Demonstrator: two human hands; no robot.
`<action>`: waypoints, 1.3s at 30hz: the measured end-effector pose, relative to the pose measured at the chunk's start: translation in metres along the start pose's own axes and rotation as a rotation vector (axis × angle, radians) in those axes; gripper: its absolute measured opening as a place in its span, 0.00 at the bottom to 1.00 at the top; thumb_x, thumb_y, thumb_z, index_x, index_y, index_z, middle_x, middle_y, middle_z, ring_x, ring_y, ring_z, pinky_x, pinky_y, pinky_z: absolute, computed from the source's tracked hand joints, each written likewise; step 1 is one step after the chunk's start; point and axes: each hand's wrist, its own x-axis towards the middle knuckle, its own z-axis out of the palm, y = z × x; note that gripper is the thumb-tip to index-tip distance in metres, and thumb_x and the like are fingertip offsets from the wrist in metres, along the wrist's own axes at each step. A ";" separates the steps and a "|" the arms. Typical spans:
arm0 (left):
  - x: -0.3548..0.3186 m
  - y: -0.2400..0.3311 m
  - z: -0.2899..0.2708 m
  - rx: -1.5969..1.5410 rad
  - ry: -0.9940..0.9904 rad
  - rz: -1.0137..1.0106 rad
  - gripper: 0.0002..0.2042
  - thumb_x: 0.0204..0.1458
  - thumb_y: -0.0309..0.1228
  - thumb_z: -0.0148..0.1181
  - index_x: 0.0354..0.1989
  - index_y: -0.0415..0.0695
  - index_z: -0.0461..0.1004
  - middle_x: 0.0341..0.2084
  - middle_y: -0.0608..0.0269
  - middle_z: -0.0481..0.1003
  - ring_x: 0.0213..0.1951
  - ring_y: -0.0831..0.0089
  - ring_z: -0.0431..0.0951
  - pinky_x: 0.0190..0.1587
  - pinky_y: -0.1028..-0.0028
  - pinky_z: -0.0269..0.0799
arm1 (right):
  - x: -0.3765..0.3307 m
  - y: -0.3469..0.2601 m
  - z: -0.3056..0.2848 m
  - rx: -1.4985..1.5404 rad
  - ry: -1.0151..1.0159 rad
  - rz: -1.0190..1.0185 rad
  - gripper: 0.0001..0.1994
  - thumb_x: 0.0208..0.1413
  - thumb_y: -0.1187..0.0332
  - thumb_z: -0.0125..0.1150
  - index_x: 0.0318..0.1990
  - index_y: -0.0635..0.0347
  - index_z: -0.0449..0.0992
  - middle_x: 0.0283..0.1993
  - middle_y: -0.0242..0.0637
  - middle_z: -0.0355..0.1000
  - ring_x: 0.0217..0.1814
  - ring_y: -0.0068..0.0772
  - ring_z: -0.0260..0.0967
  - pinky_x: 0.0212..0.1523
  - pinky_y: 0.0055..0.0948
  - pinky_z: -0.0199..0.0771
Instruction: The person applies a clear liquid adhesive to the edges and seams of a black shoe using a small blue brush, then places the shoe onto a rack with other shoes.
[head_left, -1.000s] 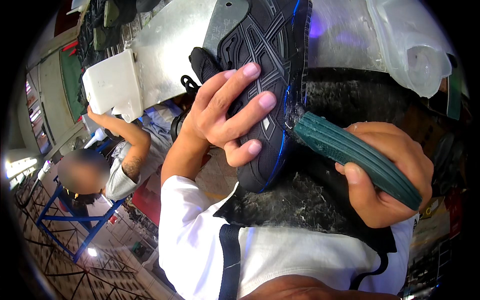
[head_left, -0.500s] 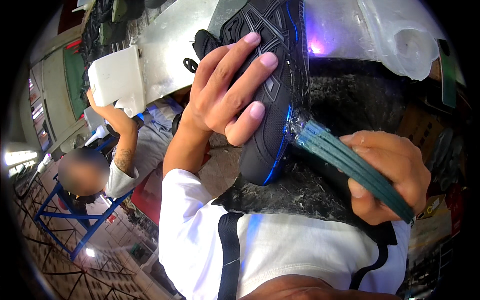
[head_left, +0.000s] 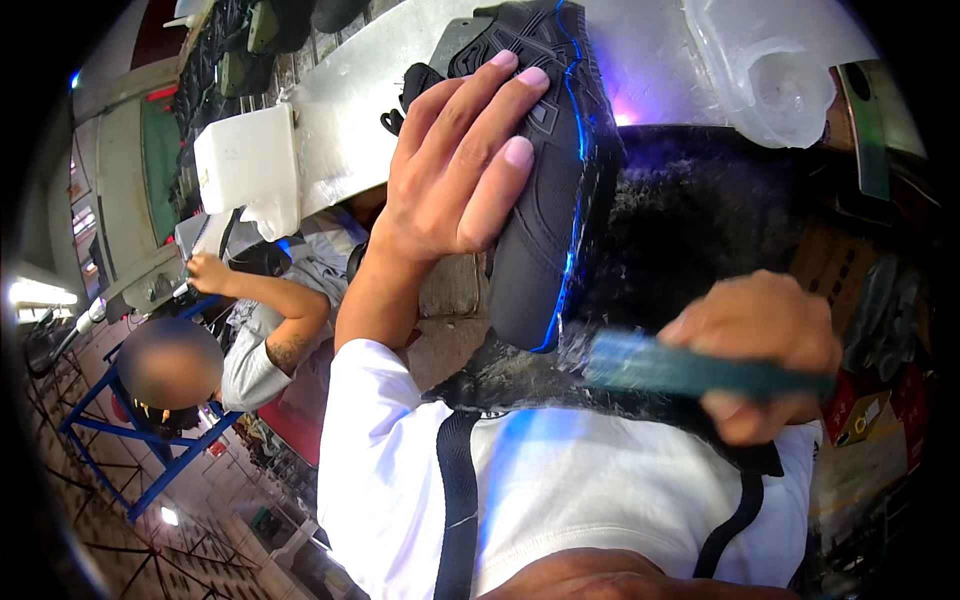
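Note:
A black shoe [head_left: 525, 285] is held sole up, its patterned outsole toward me and one end pointing down at my lap. A bright blue line runs along its right edge. My left hand [head_left: 445, 165] grips it from the left, fingers laid over the sole; the thumb is hidden. My right hand [head_left: 755, 345], smeared by motion, is closed on a flat green-handled brush [head_left: 690, 368]. The brush's pale, wet-looking tip is close to the shoe's lower end; whether they touch I cannot tell. A black, stained apron [head_left: 480, 380] lies beneath both.
Ahead is a metal worktop [head_left: 365, 85] with a purple glow near the shoe. On it stand a white plastic container [head_left: 245, 165] at left and a translucent jug-like container [head_left: 785, 95] at right. A co-worker's arm [head_left: 290, 300] is at left. Cardboard boxes [head_left: 832, 262] stand at right.
The brush has swung flatter and moved down along the shoe's edge toward its lower end. The shoe has tilted slightly in my left hand. The co-worker's arm has lowered.

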 end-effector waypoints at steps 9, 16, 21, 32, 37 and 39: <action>0.012 0.002 0.002 -0.067 0.034 -0.175 0.20 0.51 0.22 0.59 0.53 0.33 0.64 0.52 0.35 0.75 0.52 0.42 0.78 0.51 0.52 0.74 | 0.014 0.005 -0.008 -0.229 0.033 0.005 0.15 0.56 0.73 0.66 0.47 0.74 0.74 0.43 0.57 0.77 0.39 0.44 0.80 0.39 0.32 0.83; 0.016 -0.002 0.001 -0.099 0.048 -0.219 0.21 0.51 0.24 0.58 0.53 0.32 0.65 0.53 0.37 0.74 0.52 0.44 0.78 0.53 0.53 0.73 | 0.033 -0.012 -0.031 -0.106 -0.065 0.032 0.12 0.55 0.73 0.67 0.42 0.73 0.77 0.40 0.55 0.78 0.34 0.39 0.79 0.33 0.28 0.82; 0.024 -0.003 -0.004 -0.080 -0.055 -0.226 0.22 0.50 0.23 0.59 0.54 0.32 0.65 0.53 0.39 0.74 0.52 0.45 0.78 0.53 0.53 0.72 | 0.049 -0.015 -0.048 -0.211 -0.014 0.105 0.19 0.58 0.63 0.66 0.47 0.72 0.76 0.43 0.55 0.77 0.31 0.35 0.78 0.32 0.28 0.81; 0.036 -0.014 -0.011 -0.028 -0.138 -0.218 0.28 0.46 0.24 0.61 0.58 0.31 0.62 0.51 0.40 0.75 0.49 0.47 0.79 0.51 0.55 0.73 | 0.047 -0.038 -0.020 -0.678 -0.167 -0.217 0.09 0.56 0.70 0.65 0.40 0.67 0.76 0.36 0.49 0.80 0.31 0.40 0.81 0.27 0.27 0.79; 0.053 -0.016 -0.011 -0.044 -0.146 -0.227 0.33 0.42 0.28 0.65 0.59 0.31 0.61 0.49 0.41 0.75 0.45 0.47 0.80 0.51 0.56 0.73 | 0.068 -0.063 -0.026 -0.807 -0.315 -0.191 0.12 0.55 0.72 0.65 0.43 0.68 0.74 0.40 0.54 0.78 0.33 0.43 0.79 0.31 0.33 0.79; 0.060 -0.018 -0.013 -0.030 -0.201 -0.236 0.35 0.40 0.29 0.67 0.59 0.32 0.61 0.48 0.42 0.76 0.44 0.47 0.80 0.51 0.57 0.73 | 0.079 -0.076 -0.031 -0.842 -0.352 -0.164 0.12 0.55 0.69 0.67 0.43 0.66 0.74 0.40 0.54 0.78 0.34 0.43 0.79 0.33 0.33 0.80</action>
